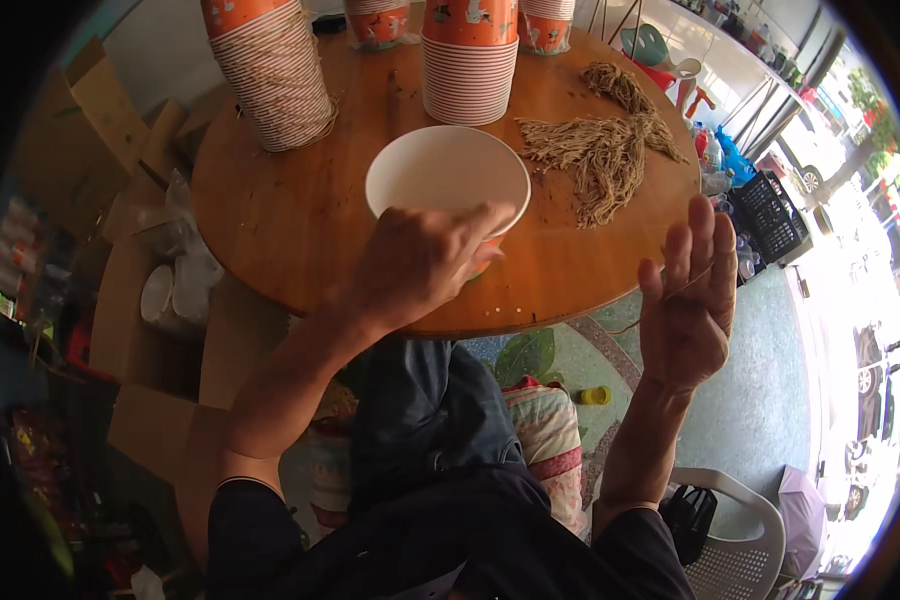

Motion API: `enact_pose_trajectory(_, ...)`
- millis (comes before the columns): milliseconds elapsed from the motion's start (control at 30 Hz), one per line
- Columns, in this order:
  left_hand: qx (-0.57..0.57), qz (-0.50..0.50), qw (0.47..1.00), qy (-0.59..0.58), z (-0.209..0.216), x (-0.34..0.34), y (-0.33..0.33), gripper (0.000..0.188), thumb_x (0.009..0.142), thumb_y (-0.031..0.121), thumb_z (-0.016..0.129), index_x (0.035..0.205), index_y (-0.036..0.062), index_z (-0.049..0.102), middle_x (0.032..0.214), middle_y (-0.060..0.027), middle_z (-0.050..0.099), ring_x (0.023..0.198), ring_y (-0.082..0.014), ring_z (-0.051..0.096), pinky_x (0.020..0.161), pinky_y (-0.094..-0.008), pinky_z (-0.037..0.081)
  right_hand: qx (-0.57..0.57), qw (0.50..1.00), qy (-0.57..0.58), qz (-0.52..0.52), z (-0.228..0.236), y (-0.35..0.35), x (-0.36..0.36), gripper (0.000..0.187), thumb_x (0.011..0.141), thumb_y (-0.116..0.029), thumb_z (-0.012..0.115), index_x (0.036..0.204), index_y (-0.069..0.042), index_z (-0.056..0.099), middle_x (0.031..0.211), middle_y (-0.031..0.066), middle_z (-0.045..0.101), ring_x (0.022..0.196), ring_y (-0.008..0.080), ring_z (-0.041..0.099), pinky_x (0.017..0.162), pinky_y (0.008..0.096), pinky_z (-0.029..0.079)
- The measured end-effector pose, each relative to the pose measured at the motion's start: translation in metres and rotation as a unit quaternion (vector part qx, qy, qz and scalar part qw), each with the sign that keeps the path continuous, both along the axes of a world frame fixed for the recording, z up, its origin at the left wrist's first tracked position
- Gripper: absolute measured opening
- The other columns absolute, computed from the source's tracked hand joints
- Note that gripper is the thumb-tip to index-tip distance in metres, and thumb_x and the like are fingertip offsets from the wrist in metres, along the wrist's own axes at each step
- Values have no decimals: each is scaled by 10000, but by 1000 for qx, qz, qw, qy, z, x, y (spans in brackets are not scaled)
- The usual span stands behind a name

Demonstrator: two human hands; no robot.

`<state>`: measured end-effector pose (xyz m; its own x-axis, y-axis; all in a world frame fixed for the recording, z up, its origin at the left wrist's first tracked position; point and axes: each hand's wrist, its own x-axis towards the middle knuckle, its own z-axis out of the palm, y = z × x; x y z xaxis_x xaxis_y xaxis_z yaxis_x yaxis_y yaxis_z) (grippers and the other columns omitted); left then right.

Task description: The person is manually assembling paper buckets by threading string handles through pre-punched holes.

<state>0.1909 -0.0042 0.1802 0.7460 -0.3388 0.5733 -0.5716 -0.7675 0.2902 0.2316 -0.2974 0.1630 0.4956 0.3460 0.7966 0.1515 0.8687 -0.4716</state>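
Observation:
In front of me on the round wooden table, a white-lined paper bucket (448, 170) stands with its mouth up, a bit of orange showing on its outer wall. My left hand (425, 258) is at its near rim, back of the hand up and one finger stretched to the right. Its other fingers are partly hidden and slightly blurred, so I cannot tell whether they grip anything. Off the table's right edge, my right hand (692, 295) is raised with its fingers extended upward. A thin strand of string (625, 328) crosses its palm and trails down to the left.
Bundles of tan string (605, 155) lie on the right of the wooden table (270, 235). Tall stacks of orange-and-white buckets (270, 80) (470, 80) stand at the back, the left one wrapped with string. Cardboard boxes (130, 330) are at left, a grey chair (740, 530) at lower right.

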Motion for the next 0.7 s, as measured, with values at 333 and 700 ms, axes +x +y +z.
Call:
enact_pose_trajectory(333, 210, -64, 975, -20, 54, 2, 73, 150, 831, -120, 637, 780, 14, 680, 1376, -102, 652, 1320, -284, 622, 1137, -410, 493, -49, 975, 152, -153, -5, 10, 15, 542, 1041, 65, 463, 1574, 52, 368, 1596, 299, 411, 1454, 372, 485, 1171, 512, 472)
enact_pose_trajectory(700, 53, -143, 974, 169, 23, 38, 150, 165, 790, -150, 570, 747, -2, 630, 1412, -149, 655, 1348, -325, 610, 976, -368, 564, -69, 932, 300, -193, -22, 38, 29, 249, 1086, -121, 584, 1267, 25, 672, 1241, 211, 732, 955, 227, 777, 872, 378, 659)
